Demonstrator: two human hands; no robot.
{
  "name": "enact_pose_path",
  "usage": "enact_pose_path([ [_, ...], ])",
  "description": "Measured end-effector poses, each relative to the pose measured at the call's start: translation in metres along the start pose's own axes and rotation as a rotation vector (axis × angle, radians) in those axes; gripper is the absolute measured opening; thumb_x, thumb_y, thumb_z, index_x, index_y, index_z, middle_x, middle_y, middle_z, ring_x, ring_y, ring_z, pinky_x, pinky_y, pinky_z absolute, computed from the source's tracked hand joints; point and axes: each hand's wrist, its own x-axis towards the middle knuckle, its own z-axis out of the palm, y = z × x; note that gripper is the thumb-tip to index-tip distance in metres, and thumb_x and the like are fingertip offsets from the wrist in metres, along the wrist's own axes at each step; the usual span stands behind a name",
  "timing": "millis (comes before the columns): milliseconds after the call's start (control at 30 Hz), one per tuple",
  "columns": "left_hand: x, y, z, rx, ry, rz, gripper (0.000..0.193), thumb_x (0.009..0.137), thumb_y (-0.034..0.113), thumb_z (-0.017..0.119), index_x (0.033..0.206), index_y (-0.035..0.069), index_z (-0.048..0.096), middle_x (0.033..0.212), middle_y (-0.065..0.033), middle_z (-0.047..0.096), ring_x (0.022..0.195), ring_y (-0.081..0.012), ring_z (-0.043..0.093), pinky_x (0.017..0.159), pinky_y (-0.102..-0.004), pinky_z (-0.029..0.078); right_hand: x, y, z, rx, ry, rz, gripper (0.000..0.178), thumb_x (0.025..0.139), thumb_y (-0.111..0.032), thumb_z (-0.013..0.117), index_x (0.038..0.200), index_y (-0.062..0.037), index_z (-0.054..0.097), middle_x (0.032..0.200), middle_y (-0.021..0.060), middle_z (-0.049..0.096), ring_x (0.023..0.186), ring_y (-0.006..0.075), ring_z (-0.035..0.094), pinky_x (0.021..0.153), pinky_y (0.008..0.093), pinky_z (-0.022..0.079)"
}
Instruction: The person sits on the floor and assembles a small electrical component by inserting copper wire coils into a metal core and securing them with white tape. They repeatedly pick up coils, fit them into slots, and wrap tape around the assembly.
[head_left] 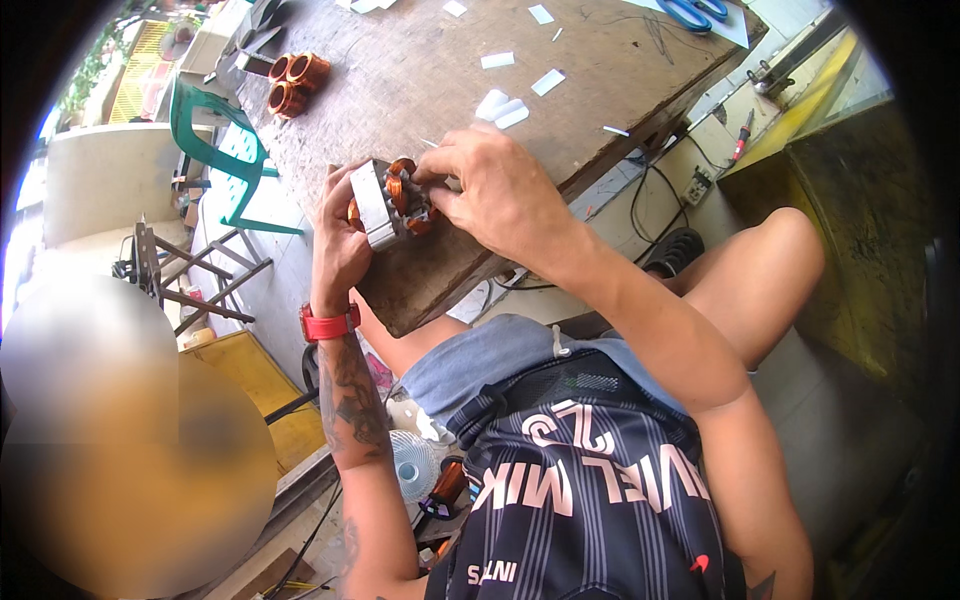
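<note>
A motor stator (378, 207) with a squarish silver metal core rests at the near left corner of the wooden table, tilted on its side. Orange-brown copper windings (397, 190) bulge from its right face. My left hand (340, 225) grips the core from the left, fingers over the top and thumb below. Close against the windings, my right hand (480, 180) has its thumb and fingers pinched together. A thin pale sliver sticks out above these fingertips; what exactly they hold is hidden.
Several copper coils (297, 80) sit at the table's far left. White paper slips (547, 82) lie scattered across the wooden table (400, 100). Blue-handled scissors (690, 12) are at the far right. A green plastic chair (215, 140) stands left; a soldering iron (742, 135) is beyond the right edge.
</note>
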Motion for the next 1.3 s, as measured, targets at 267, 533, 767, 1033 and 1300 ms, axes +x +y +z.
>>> enact_pose_path([
  [267, 0.001, -0.003, -0.004, 0.097, -0.034, 0.006, 0.053, 0.082, 0.017, 0.091, 0.13, 0.004, 0.074, 0.14, -0.0158, 0.062, 0.135, -0.0304, 0.056, 0.114, -0.0421, 0.046, -0.026, 0.005, -0.004, -0.184, 0.133, -0.158, 0.025, 0.09, -0.011, 0.078, 0.115, -0.0089, 0.08, 0.107, 0.0066, 0.077, 0.108, 0.0274, 0.069, 0.096, 0.042, 0.056],
  [533, 0.001, 0.001, -0.003, 0.081, -0.032, 0.003, 0.056, 0.08, 0.017, 0.093, 0.13, 0.004, 0.074, 0.142, -0.016, 0.061, 0.136, -0.0301, 0.056, 0.115, -0.0424, 0.046, -0.031, 0.008, -0.004, -0.346, 0.039, -0.262, 0.04, 0.091, -0.009, 0.074, 0.131, -0.0165, 0.079, 0.122, -0.0002, 0.076, 0.115, 0.0208, 0.064, 0.101, 0.037, 0.049],
  [767, 0.0, -0.002, -0.004, 0.067, -0.034, -0.018, 0.054, 0.081, 0.015, 0.091, 0.13, 0.003, 0.073, 0.141, -0.0158, 0.063, 0.136, -0.0303, 0.057, 0.117, -0.0421, 0.044, -0.031, 0.014, -0.001, -0.498, 0.0, -0.34, 0.038, 0.099, -0.016, 0.06, 0.132, -0.0208, 0.077, 0.13, -0.0073, 0.072, 0.114, 0.0161, 0.061, 0.099, 0.0338, 0.044],
  [1033, 0.004, 0.006, -0.017, -0.223, -0.012, -0.077, 0.059, 0.093, 0.014, 0.073, 0.148, -0.001, 0.059, 0.151, -0.0172, 0.059, 0.144, -0.0268, 0.053, 0.123, -0.0407, 0.038, -0.031, 0.01, -0.011, -0.432, -0.103, -0.287, 0.047, 0.1, -0.035, 0.069, 0.14, -0.0101, 0.069, 0.137, 0.0057, 0.067, 0.126, 0.0248, 0.059, 0.11, 0.0419, 0.043],
  [1300, -0.012, 0.055, 0.004, -0.15, -0.013, 0.191, 0.106, 0.079, 0.019, 0.097, 0.164, 0.005, 0.035, 0.156, -0.0177, 0.051, 0.137, -0.0268, 0.059, 0.11, -0.0431, 0.052, -0.032, -0.003, -0.014, -0.475, -0.169, -0.312, 0.084, 0.087, -0.06, 0.081, 0.146, -0.0042, 0.06, 0.13, 0.0133, 0.064, 0.126, 0.0319, 0.057, 0.11, 0.0459, 0.046],
])
